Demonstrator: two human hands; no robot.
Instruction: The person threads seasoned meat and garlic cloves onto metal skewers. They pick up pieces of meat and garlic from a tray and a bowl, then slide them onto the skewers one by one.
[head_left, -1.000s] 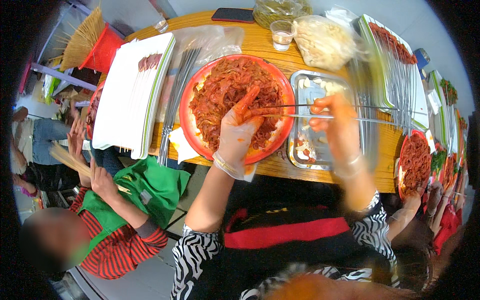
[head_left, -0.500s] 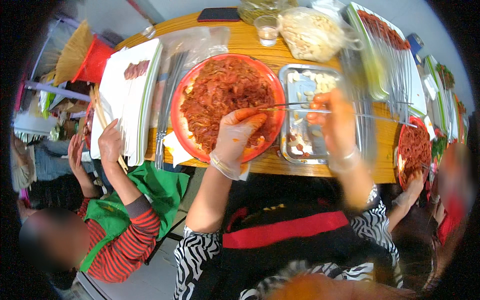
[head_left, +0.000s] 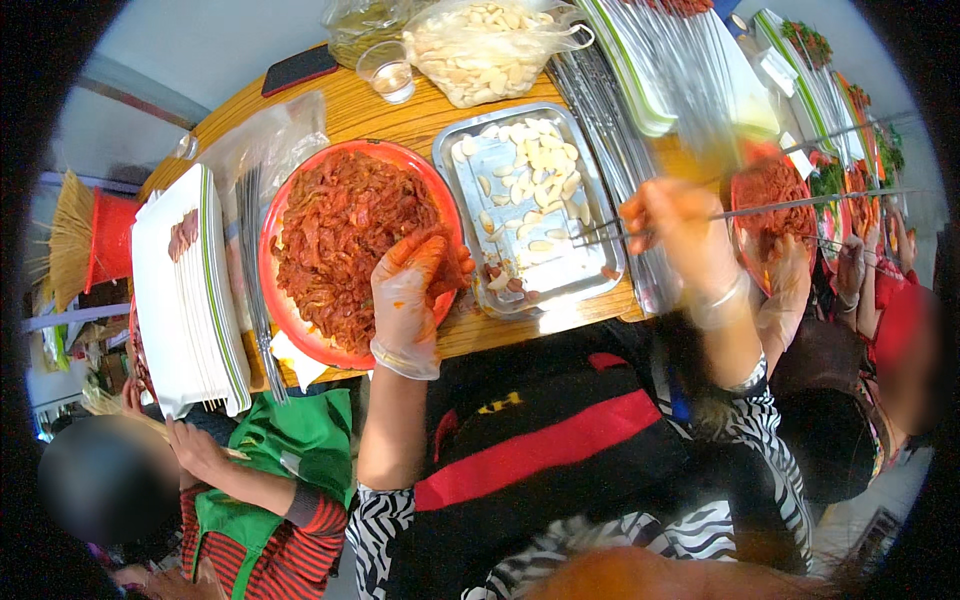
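My left hand [head_left: 405,300], in a thin clear glove stained orange, is closed on a piece of red marinated meat [head_left: 446,268] at the right rim of a red plate [head_left: 272,285]. More marinated meat [head_left: 345,235] is heaped on that plate. My right hand [head_left: 685,245], gloved and slightly blurred, grips thin metal skewers [head_left: 780,205]. Their tips point left over a metal tray [head_left: 450,150], while the shafts run off to the right. Pale garlic-like cloves [head_left: 535,160] and a few reddish bits lie in the tray.
Bundled skewers [head_left: 256,290] lie left of the plate, beside a white board [head_left: 185,310] with loaded skewers. Behind stand a plastic cup [head_left: 390,75], a bag of cloves [head_left: 480,60] and a phone [head_left: 298,70]. Co-workers sit at both sides; another meat plate [head_left: 765,205] is at the right.
The view has turned rightward. My left hand, earlier at the skewer tips over the plate, is apart from them with meat in it. My right hand has carried the skewers right.
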